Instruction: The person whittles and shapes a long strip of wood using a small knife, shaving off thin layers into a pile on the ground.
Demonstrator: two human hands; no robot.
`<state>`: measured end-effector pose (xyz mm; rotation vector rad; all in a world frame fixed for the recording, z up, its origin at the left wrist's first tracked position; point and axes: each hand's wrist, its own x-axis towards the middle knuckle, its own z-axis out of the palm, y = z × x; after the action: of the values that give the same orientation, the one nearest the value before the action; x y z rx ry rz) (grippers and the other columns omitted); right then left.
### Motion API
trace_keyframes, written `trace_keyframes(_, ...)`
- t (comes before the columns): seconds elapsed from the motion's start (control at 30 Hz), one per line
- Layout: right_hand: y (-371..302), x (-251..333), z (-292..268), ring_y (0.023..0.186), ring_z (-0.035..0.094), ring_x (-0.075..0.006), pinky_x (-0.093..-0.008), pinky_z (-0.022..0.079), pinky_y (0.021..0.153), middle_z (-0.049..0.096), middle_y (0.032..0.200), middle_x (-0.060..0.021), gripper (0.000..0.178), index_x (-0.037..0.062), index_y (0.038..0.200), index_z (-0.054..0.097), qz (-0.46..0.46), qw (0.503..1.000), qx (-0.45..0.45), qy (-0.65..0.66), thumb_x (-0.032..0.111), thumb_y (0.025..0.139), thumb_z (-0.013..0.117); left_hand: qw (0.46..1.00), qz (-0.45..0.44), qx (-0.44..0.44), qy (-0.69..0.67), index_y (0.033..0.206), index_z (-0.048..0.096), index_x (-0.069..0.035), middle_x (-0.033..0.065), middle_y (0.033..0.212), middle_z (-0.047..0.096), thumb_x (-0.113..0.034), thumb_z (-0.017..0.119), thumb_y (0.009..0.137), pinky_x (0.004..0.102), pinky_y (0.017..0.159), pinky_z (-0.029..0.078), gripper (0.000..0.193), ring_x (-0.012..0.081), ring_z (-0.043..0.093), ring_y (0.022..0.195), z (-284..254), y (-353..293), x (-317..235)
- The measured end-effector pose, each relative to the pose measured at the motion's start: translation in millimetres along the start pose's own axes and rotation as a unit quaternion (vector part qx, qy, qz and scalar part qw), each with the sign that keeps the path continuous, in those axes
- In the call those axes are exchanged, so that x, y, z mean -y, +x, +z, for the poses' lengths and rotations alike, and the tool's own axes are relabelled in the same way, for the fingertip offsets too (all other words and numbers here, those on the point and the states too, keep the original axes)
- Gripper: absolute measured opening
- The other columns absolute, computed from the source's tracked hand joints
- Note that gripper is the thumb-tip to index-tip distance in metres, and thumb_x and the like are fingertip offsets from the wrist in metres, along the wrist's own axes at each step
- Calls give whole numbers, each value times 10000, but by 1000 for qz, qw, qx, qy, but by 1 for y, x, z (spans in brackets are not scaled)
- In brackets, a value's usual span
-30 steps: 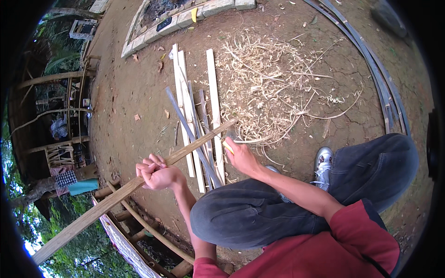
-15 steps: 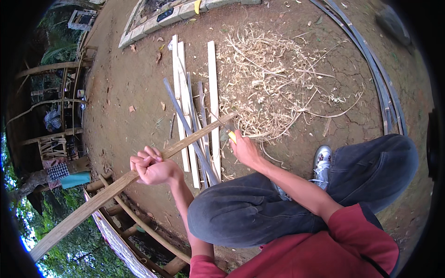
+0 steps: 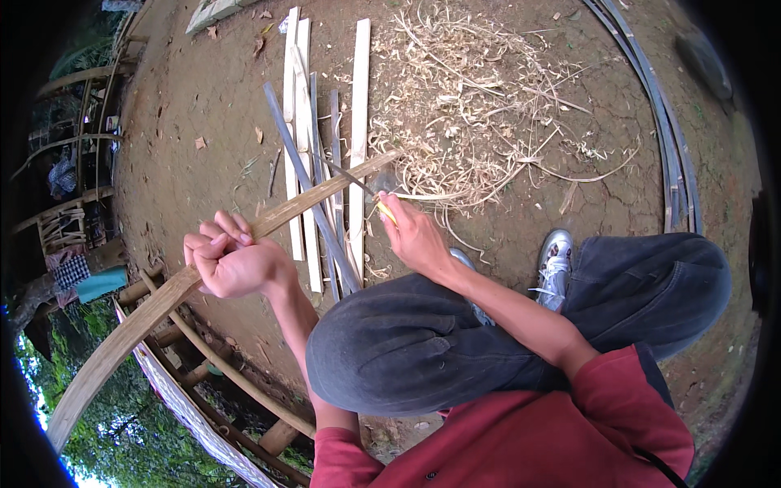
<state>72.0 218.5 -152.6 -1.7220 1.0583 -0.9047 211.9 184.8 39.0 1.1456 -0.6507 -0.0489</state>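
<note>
My left hand point(image 3: 240, 259) is closed around a long brown bamboo strip point(image 3: 138, 325), which slants from the lower left up toward the middle. Past the fingers, the strip's far end lies over pale strips on the ground. In my right hand point(image 3: 415, 240) is a knife point(image 3: 386, 210) with a yellow handle. Its thin dark blade crosses the strip a little short of the far end; whether the edge bites into the wood is too small to tell.
Curly shavings point(image 3: 480, 122) cover the dirt beyond my right hand. Pale strips point(image 3: 359, 106) and dark strips point(image 3: 297, 167) lie ahead. Long dark strips point(image 3: 659, 122) curve along the right. A bamboo railing point(image 3: 228, 350) stands at lower left. My bent knee point(image 3: 366, 350) is close below.
The view has shifted, so the ground things sit higher and further left. The knife has moved back along the strip from near its tip toward my left hand.
</note>
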Motion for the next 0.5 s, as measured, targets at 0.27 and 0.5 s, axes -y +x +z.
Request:
trace_keyframes(0.27, 9, -10, 5, 636, 632, -403, -465, 473, 563, 608, 711, -254, 298, -15, 1234, 435, 116, 990, 50, 57, 49, 950, 501, 1000, -11, -4, -29, 618, 177, -147, 1, 556, 211, -8, 381, 675, 257, 407, 168, 253, 118, 229, 469, -6, 5, 5)
trace_keyframes(0.5, 18, -15, 1, 509, 580, -355, -464, 442, 490, 578, 639, -210, 323, 2, 1251, 435, 168, 979, 116, 12, 49, 942, 517, 1000, -11, -5, -20, 617, 183, -148, 3, 564, 217, -16, 415, 668, 253, 417, 176, 272, 121, 236, 476, -8, 8, 3)
